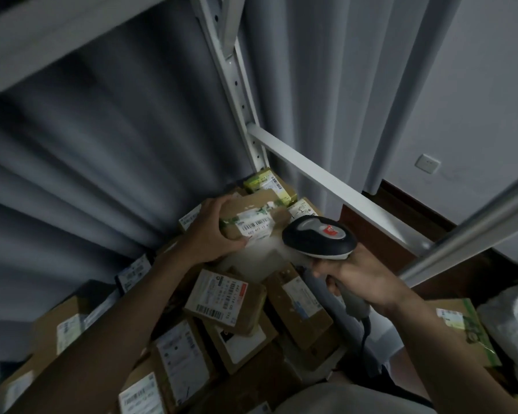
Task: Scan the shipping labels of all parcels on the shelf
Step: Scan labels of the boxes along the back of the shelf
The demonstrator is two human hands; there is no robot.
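Note:
My left hand (210, 231) grips a small brown cardboard parcel (253, 209) and holds it tilted up above the pile. Its white barcode label (255, 228) faces the camera. My right hand (361, 280) grips the grey handle of a handheld barcode scanner (319, 238). The scanner's black and grey head with a red sticker sits just right of the label, and a pale glow lies under the parcel. Several more labelled cardboard parcels (226, 300) lie heaped on the shelf below both hands.
White metal shelf uprights (237, 85) and a crossbar (326, 186) frame the heap, with a grey curtain (102, 159) behind. A green-printed box (266, 183) sits at the back. A plastic-wrapped bag (512, 321) lies at the far right. A wall socket (427, 163) is on the wall.

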